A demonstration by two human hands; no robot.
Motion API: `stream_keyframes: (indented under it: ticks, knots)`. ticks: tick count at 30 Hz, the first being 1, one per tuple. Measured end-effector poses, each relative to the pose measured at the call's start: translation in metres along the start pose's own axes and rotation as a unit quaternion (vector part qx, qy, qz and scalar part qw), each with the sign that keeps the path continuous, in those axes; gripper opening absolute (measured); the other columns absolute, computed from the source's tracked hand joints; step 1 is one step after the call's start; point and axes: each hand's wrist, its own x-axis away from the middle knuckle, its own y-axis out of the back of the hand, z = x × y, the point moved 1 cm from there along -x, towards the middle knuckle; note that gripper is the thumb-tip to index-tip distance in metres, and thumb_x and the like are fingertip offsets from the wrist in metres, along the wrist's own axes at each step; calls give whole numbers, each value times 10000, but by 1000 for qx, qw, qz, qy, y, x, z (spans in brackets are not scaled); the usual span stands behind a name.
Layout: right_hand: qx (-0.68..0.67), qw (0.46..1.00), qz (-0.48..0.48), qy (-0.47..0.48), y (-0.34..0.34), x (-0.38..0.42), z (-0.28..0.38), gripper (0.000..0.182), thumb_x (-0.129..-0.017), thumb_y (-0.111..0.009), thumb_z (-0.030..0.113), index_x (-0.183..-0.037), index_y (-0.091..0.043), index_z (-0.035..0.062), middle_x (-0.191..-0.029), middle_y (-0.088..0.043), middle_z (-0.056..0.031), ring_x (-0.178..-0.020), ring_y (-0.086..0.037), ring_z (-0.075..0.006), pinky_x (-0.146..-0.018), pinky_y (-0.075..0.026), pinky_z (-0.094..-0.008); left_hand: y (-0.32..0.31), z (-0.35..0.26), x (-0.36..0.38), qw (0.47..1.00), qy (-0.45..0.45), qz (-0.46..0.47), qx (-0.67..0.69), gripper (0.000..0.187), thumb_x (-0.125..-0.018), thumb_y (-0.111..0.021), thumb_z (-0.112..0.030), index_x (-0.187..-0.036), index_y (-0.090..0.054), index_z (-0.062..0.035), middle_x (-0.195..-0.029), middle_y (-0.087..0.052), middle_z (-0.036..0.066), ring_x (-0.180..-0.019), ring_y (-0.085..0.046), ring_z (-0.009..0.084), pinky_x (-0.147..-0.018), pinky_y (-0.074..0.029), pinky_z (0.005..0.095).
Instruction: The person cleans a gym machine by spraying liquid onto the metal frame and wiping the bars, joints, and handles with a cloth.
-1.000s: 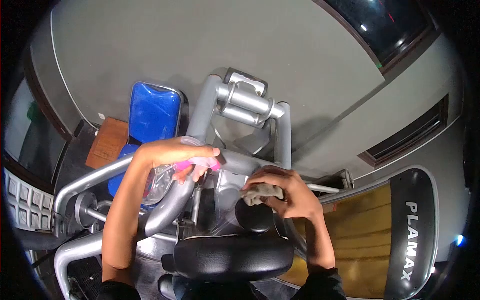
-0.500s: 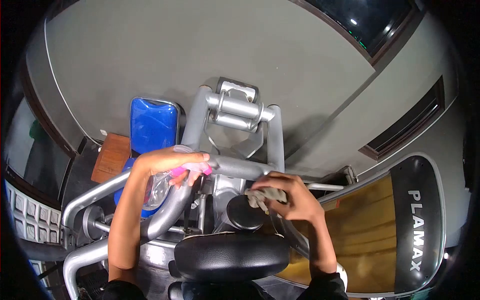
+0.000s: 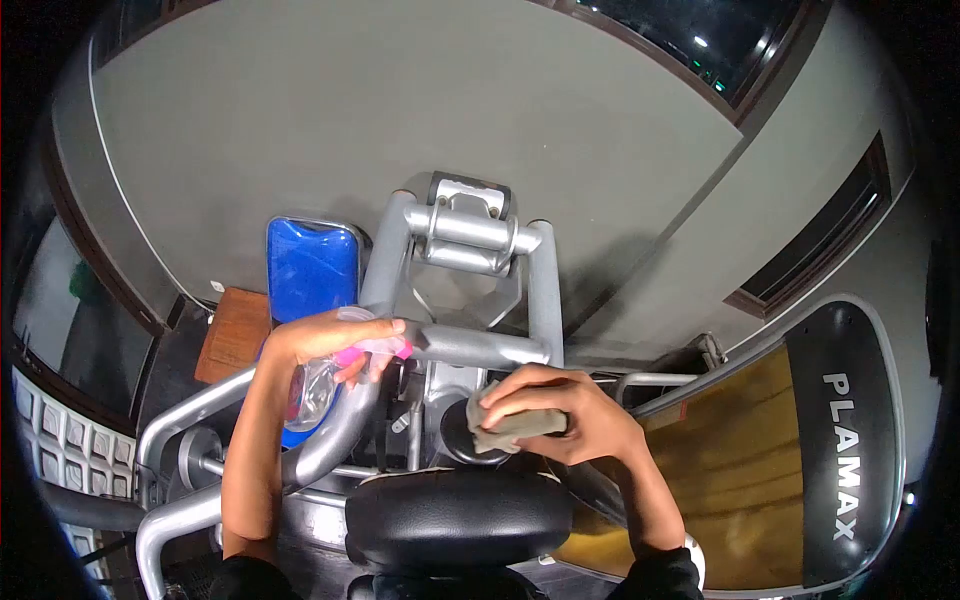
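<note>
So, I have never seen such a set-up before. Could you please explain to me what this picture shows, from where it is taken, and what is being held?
Of course. There is no robot: you see a person's own bare hands, through a camera worn on the head that looks forward and down. The left hand holds a clear bottle with pink parts at its top. The right hand holds a greyish cloth over a round black pad. Nearer the wearer is a larger black cushion. The silver tubes suggest gym equipment. A panel marked PLAMAX stands at right.
</note>
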Motion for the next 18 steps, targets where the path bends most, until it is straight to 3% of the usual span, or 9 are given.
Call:
stream_keyframes:
  ticks: [3,5,7,8,13,15,18]
  knots:
    - [-11,999,-46,-24,1,22,-25,428,-710,-746,-53,-1113,-723,91,-1133,-696,-69,-1070,-678,-272,-934,-540,-377,-4,-4,3,1000,18,-22,4,593,-979,-561,-554,-1081,-683,18,-735,-673,121,-407,-520,131,-489,-522,320]
    - [-22,998,-50,-14,2,23,-39,403,-763,-743,-15,-1156,-705,67,-1110,-704,-90,-1048,-683,-289,-928,-532,-379,-3,-4,4,1000,16,-21,-5,622,-970,-553,-586,-1066,-679,15,-729,-665,109,-410,-512,125,-484,-517,316]
    - [25,995,-39,-89,-1,18,-50,350,-834,-719,43,-1182,-683,41,-1112,-704,-104,-1033,-679,-305,-920,-519,-375,-3,-3,4,1000,17,-20,-16,651,-961,-545,-618,-1051,-675,13,-724,-658,96,-412,-505,120,-479,-512,311]
    - [-10,997,-22,-79,-4,15,-64,332,-876,-659,37,-1207,-666,22,-1098,-695,-118,-1008,-665,-268,-938,-494,-370,-2,-3,4,999,16,-19,-20,638,-969,-537,-610,-1044,-676,8,-725,-659,96,-414,-508,120,-480,-512,311]
    - [-130,991,-37,-8,-24,-6,-92,336,-902,-633,36,-1238,-631,16,-1143,-670,-106,-1081,-611,-185,-987,-452,-327,-7,-10,8,998,33,-46,-41,612,-992,-510,-587,-1008,-677,2,-720,-658,97,-414,-504,120,-501,-519,315]
    - [-184,981,-20,-51,-25,-12,-96,351,-918,-629,52,-1266,-611,17,-1150,-664,-79,-1106,-583,-154,-1005,-437,-319,-11,-12,9,994,53,-90,-28,613,-993,-504,-586,-965,-671,3,-707,-655,99,-401,-479,123,-508,-518,323]
    - [-219,973,-56,-38,-20,-17,-111,367,-933,-658,146,-1277,-598,30,-1173,-657,-57,-1124,-564,-132,-1010,-425,-312,-20,-20,12,988,49,-147,-5,586,-987,-536,-540,-904,-674,23,-676,-660,130,-386,-479,135,-460,-497,317]
